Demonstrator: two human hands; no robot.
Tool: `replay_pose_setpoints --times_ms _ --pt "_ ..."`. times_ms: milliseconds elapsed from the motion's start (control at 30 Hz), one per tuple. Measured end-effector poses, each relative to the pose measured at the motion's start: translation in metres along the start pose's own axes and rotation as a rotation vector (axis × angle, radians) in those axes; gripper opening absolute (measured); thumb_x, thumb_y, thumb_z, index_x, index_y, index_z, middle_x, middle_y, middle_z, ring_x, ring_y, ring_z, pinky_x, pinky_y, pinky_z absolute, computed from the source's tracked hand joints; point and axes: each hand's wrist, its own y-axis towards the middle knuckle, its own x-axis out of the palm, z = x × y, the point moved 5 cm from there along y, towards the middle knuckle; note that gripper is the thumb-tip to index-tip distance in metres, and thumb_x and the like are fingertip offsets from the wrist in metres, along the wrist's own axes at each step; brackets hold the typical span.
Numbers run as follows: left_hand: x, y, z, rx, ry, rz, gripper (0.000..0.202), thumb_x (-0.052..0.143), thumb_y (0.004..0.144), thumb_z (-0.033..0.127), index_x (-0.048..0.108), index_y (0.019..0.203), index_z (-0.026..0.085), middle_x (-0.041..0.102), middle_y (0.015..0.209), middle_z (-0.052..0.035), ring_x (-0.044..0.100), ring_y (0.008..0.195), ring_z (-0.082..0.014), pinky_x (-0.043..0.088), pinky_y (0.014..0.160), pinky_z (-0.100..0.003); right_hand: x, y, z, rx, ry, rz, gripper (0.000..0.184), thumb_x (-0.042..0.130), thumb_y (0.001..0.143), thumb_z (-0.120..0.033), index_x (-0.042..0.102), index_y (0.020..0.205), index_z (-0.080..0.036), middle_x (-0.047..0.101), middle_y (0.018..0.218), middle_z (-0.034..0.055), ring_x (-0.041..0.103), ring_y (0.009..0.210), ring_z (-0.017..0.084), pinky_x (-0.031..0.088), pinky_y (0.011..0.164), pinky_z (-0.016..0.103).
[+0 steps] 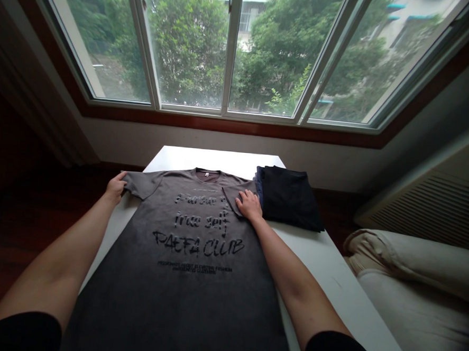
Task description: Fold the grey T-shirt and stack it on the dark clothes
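A dark grey T-shirt [195,295] with black lettering lies spread, front up, over a white table [354,294], its collar towards the window. At the far left, my left hand [117,186] pinches the end of one sleeve, which sticks out past the table's edge. The other sleeve is folded inward over the chest. My right hand [250,204] lies flat on that folded sleeve, fingers stretched out. Just right of this hand sits a stack of folded dark clothes [291,197], black on top with navy beneath.
Beyond the table is a wide window [222,114] with a reddish-brown frame. A beige cushioned seat [418,282] stands at the right, below a slatted panel [427,203]. A curtain [44,100] hangs at the left above dark flooring.
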Motion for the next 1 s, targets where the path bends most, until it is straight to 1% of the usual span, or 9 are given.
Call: replay_pose_setpoints --times_ms 100,167,233,300,500,600,800,900,1000 --pt "0.03 -0.012 0.022 0.26 0.24 -0.082 0.064 0.052 0.078 -0.001 0.061 0.14 0.012 0.069 0.13 -0.0065 0.062 0.117 -0.0179 0.05 0.104 -0.031 -0.001 0.0 0.0 0.004 0.001 -0.003 0.056 0.044 0.105 -0.051 0.05 0.153 -0.023 0.038 0.164 0.0114 0.029 0.153 0.027 0.019 0.126 0.045" --pt "0.058 -0.033 0.029 0.487 0.493 -0.248 0.061 0.053 0.081 0.005 0.064 0.14 0.018 0.067 0.139 -0.0049 0.058 0.128 -0.022 0.044 0.113 -0.036 -0.003 -0.001 -0.001 0.005 0.002 -0.005 0.056 0.044 0.105 -0.051 0.051 0.153 -0.023 0.038 0.164 0.0116 0.03 0.153 0.028 0.02 0.125 0.045" --pt "0.086 -0.06 0.021 0.625 0.722 -0.443 0.052 0.055 0.083 0.012 0.072 0.132 0.024 0.068 0.139 -0.002 0.058 0.129 -0.0246 0.041 0.116 -0.038 -0.004 -0.001 -0.002 0.003 0.003 -0.006 0.055 0.044 0.105 -0.05 0.051 0.152 -0.023 0.039 0.164 0.0116 0.03 0.152 0.028 0.02 0.125 0.046" --pt "0.104 -0.083 0.005 0.672 0.895 -0.53 0.041 0.055 0.086 0.018 0.078 0.12 0.025 0.071 0.133 -0.0023 0.06 0.125 -0.0264 0.04 0.116 -0.038 -0.005 -0.002 -0.003 0.005 0.005 -0.004 0.055 0.044 0.105 -0.05 0.051 0.152 -0.023 0.039 0.163 0.0114 0.03 0.152 0.028 0.02 0.125 0.045" --pt "0.117 -0.122 -0.026 0.737 1.069 -0.45 0.047 0.055 0.094 0.038 0.066 0.136 0.019 0.068 0.134 -0.0116 0.057 0.122 -0.0294 0.04 0.11 -0.039 -0.005 -0.004 -0.004 -0.006 -0.007 -0.001 0.055 0.044 0.105 -0.05 0.052 0.152 -0.022 0.039 0.163 0.012 0.03 0.152 0.028 0.02 0.125 0.045" --pt "0.117 -0.134 -0.03 0.755 1.154 -0.408 0.049 0.059 0.093 0.05 0.066 0.129 0.017 0.064 0.131 -0.0162 0.055 0.122 -0.0328 0.041 0.105 -0.041 -0.005 -0.003 -0.004 -0.001 -0.008 0.006 0.055 0.044 0.106 -0.05 0.052 0.152 -0.022 0.039 0.163 0.0118 0.031 0.152 0.027 0.02 0.125 0.045" --pt "0.124 -0.142 -0.027 0.736 1.249 -0.375 0.031 0.045 0.102 0.037 0.068 0.112 0.019 0.067 0.116 -0.0167 0.058 0.114 -0.0334 0.043 0.098 -0.045 -0.003 -0.002 -0.003 0.001 0.0 0.004 0.055 0.044 0.105 -0.05 0.052 0.151 -0.023 0.039 0.163 0.0121 0.031 0.152 0.028 0.02 0.125 0.045" --pt "0.128 -0.143 -0.028 0.692 1.208 -0.357 0.038 0.042 0.103 0.039 0.066 0.121 0.017 0.065 0.124 -0.0188 0.058 0.116 -0.0341 0.042 0.099 -0.046 -0.002 -0.002 -0.003 0.003 0.008 0.001 0.055 0.043 0.105 -0.051 0.052 0.152 -0.022 0.039 0.164 0.0121 0.03 0.152 0.028 0.019 0.125 0.045" --pt "0.131 -0.147 -0.036 0.645 1.219 -0.379 0.051 0.047 0.1 0.048 0.06 0.137 0.016 0.056 0.143 -0.0221 0.048 0.133 -0.0382 0.036 0.11 -0.051 -0.001 -0.003 -0.002 0.007 0.021 -0.018 0.056 0.042 0.106 -0.051 0.049 0.154 -0.022 0.036 0.165 0.012 0.027 0.154 0.027 0.018 0.126 0.045"
